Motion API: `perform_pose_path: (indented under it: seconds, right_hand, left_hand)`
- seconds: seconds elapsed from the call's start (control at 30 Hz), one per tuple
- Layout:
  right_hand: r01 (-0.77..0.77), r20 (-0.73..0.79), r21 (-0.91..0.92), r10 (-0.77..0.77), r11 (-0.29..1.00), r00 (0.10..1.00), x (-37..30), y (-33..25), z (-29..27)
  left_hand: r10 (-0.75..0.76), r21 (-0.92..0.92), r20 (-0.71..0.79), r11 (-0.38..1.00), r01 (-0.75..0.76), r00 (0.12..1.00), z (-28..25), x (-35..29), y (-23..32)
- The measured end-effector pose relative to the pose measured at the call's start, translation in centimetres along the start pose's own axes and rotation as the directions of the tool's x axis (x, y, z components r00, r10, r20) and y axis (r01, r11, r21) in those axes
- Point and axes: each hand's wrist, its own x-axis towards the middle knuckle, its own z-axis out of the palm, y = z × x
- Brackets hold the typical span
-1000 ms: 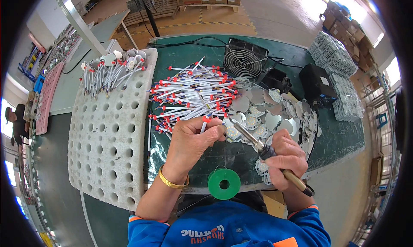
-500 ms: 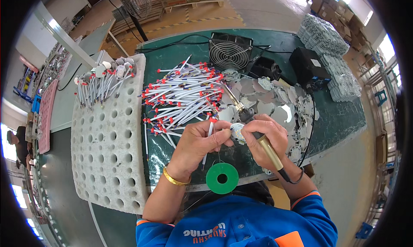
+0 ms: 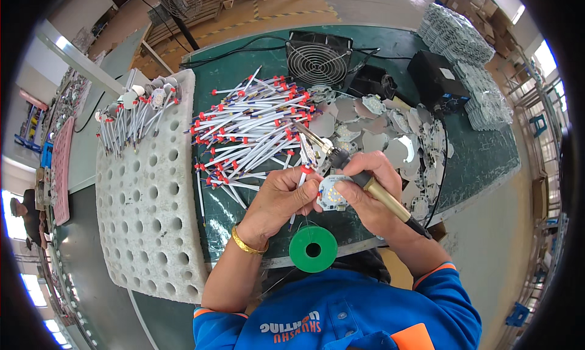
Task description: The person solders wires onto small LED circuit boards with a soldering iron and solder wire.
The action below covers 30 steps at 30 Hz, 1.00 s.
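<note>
My right hand (image 3: 375, 197) is closed round a soldering iron (image 3: 390, 205) with a gold-coloured handle. Its metal tip points up and left, above the wire pile. Between the thumb and fingers of that same hand is a small round LED circuit board (image 3: 333, 196), its chip side facing up. Closed beside it, my left hand (image 3: 277, 200) pinches a white-sleeved wire (image 3: 302, 178) with a red connector, close to the board's left edge. Whether wire and board touch is hard to see. Just below hangs a green solder spool (image 3: 298, 250), thin solder rising from it towards my left hand.
A pile of white-sleeved wires (image 3: 256, 127) lies ahead, beside loose round boards (image 3: 372, 142). Behind stand a fan (image 3: 318, 63) and a black box (image 3: 436, 82). Stacked board panels (image 3: 454, 36) are far right. A white perforated foam block (image 3: 146, 210) at left carries wired boards (image 3: 143, 109).
The circuit board has turned, so its chip face now shows more fully. The iron's tip has shifted left. Both hands keep their hold, and the whole view has tilted slightly.
</note>
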Motion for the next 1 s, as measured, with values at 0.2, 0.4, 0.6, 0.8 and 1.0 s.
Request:
perform_pose_path:
  seconds: [0.2, 0.4, 0.6, 0.8, 1.0]
  right_hand:
    - [0.026, 0.024, -0.173, -0.022, 0.985, 0.999, 0.5, 0.1, -0.4]
    - [0.186, 0.015, -0.301, -0.191, 0.935, 0.982, 0.4, -0.4, -1.4]
    - [0.413, 0.301, -0.546, -0.289, 0.729, 0.909, -2.7, 0.1, -6.5]
    - [0.462, 0.494, -0.658, -0.123, 0.594, 0.861, -4.9, -0.7, -7.6]
    - [0.473, 0.578, -0.696, 0.03, 0.54, 0.816, -4.7, 0.0, -7.4]
  left_hand:
    - [-0.07, 0.138, 0.003, 0.988, 0.069, 0.998, 0.1, 0.3, 0.2]
    - [-0.002, -0.057, -0.015, 0.998, 0.001, 1.0, 0.8, 0.6, -0.9]
    - [0.148, -0.427, 0.016, 0.895, -0.127, 0.989, -1.8, -0.2, -1.7]
    - [0.222, -0.51, 0.031, 0.842, -0.175, 0.975, -2.9, -1.0, -1.3]
    - [0.119, -0.224, -0.203, 0.96, -0.165, 0.972, -2.6, -1.6, 0.3]
